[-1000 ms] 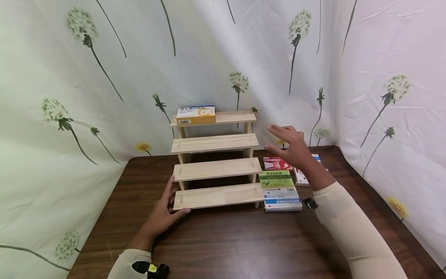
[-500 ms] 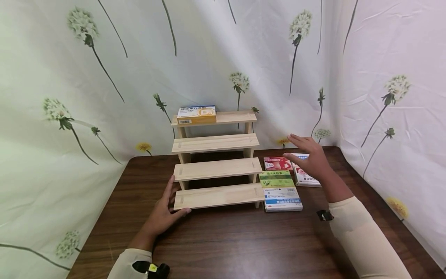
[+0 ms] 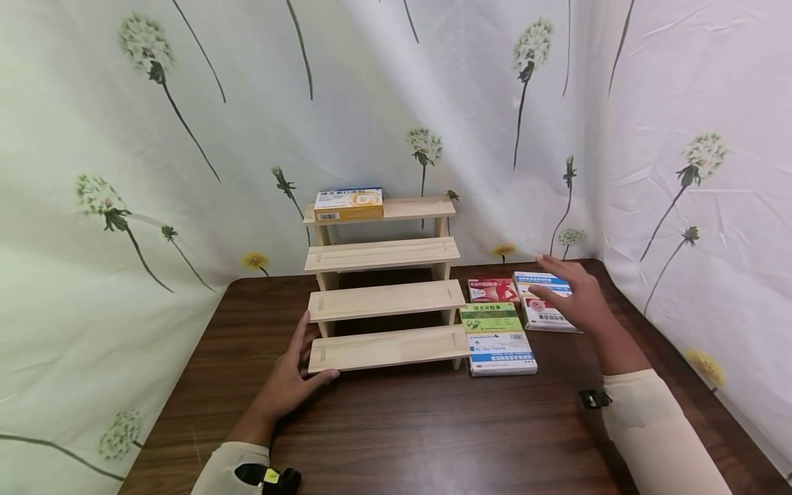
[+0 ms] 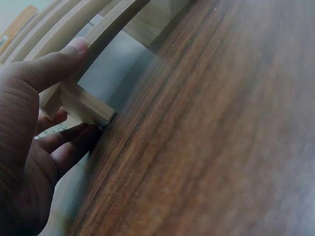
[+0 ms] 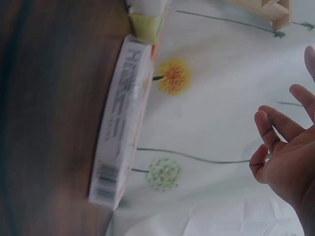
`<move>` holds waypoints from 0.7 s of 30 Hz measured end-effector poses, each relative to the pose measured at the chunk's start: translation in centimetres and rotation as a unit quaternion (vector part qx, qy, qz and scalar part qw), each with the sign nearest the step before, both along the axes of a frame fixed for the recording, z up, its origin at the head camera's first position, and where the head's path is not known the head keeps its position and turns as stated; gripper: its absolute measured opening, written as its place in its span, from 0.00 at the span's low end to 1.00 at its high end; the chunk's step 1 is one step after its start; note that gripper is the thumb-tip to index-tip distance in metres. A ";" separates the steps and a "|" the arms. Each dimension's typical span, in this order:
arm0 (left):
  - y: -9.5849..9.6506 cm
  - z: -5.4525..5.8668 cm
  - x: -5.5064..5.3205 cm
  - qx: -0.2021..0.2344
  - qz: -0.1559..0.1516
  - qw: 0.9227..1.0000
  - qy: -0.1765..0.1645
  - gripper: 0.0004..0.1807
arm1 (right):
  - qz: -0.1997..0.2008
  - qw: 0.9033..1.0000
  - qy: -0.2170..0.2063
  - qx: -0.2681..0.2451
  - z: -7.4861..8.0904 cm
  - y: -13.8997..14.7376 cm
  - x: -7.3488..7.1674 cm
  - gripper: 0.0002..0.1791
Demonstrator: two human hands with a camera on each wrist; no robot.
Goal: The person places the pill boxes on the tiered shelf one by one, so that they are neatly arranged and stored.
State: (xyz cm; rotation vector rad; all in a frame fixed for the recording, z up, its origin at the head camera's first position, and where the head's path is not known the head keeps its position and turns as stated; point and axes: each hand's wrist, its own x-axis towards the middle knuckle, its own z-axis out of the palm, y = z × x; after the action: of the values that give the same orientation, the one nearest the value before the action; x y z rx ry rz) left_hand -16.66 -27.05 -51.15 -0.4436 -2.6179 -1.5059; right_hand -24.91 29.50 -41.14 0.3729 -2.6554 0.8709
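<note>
A stepped wooden display rack [image 3: 383, 302] stands on the table. My left hand [image 3: 291, 375] holds its lower left corner. In the left wrist view the thumb lies on the bottom board's edge and the fingers curl by the side leg [image 4: 91, 105]. My right hand [image 3: 578, 295] hovers over the right-hand medicine boxes with relaxed fingers, holding nothing. Beneath it lie a blue-and-white box [image 3: 538, 278] and a white box with a red round mark [image 3: 547, 315], both partly covered by the hand. In the right wrist view a white box edge [image 5: 120, 123] shows, apart from the fingers.
An orange-and-white vitamin D box [image 3: 348, 205] rests on the rack's top step, at its left. Right of the rack lie a red box [image 3: 491, 290], a green box [image 3: 491, 316] and a blue-and-white box [image 3: 501, 354]. Flower-printed cloth walls [image 3: 371, 103] enclose the dark wooden table [image 3: 396, 433].
My right hand has moved right and down, from beside the rack to over the right-hand boxes, uncovering part of them. The left hand and the rack have stayed in place.
</note>
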 end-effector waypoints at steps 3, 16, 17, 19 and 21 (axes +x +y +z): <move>0.0 -0.1 0.0 0.000 0.001 1.000 -0.002 0.70 | -0.011 1.000 -0.029 0.000 -0.3 0.7 0.2 0.40; 0.0 -0.1 0.0 -0.002 0.003 1.000 -0.003 0.70 | -0.038 0.992 -0.119 -0.011 -1.8 3.2 0.5 0.45; 0.0 -0.1 0.0 -0.001 0.004 1.000 -0.003 0.70 | -0.038 0.991 -0.126 -0.015 -1.9 3.4 0.6 0.46; 0.0 -0.1 0.0 -0.001 0.005 1.000 -0.002 0.70 | -0.038 0.990 -0.136 -0.019 -2.1 3.8 0.6 0.46; 0.0 -0.1 -0.1 -0.001 0.004 1.000 -0.001 0.69 | -0.036 0.989 -0.144 -0.021 -2.3 4.1 0.6 0.47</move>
State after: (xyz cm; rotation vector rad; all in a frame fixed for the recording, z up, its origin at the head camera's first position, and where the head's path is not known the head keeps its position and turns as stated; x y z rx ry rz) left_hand -16.73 -27.00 -51.30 -0.4308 -2.6206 -1.5026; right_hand -24.27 33.65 -43.43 0.1479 -2.8851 1.0230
